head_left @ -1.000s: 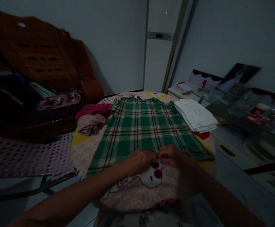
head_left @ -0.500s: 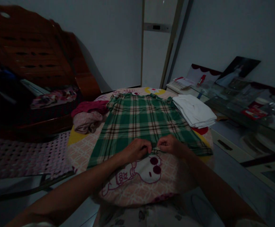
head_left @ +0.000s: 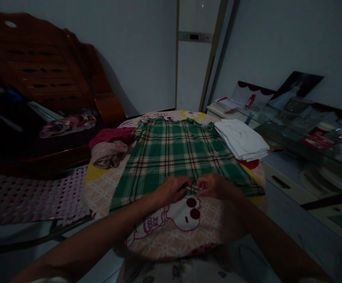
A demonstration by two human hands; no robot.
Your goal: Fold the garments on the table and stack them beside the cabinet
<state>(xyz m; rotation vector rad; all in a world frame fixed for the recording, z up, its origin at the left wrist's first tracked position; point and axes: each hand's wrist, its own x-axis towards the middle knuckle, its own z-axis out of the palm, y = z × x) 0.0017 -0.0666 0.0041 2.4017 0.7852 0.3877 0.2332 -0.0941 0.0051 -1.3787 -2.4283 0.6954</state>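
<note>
A green plaid garment (head_left: 173, 145) lies spread over a round table with a patterned pink cloth (head_left: 100, 192). At its near edge my left hand (head_left: 175, 188) and my right hand (head_left: 213, 185) are close together, fingers pinched on the hem, with a small lifted bit of fabric between them. Folded white cloth (head_left: 243, 139) rests at the table's right side, touching the garment. On the left side sit a crimson cloth (head_left: 112, 135) and a dusty pink bundle (head_left: 108, 152).
A carved wooden chair (head_left: 41, 74) stands at the left, above a woven pink seat (head_left: 35, 196). To the right is a glass-topped cabinet (head_left: 291, 129) with papers, a red box (head_left: 318, 142) and a leaning photo (head_left: 296, 88). A tall white unit (head_left: 192, 70) stands behind.
Both hands have shifted slightly down in view, still at the garment's near edge. The right hand has turned a little, and more of the pinched hem shows between the hands.
</note>
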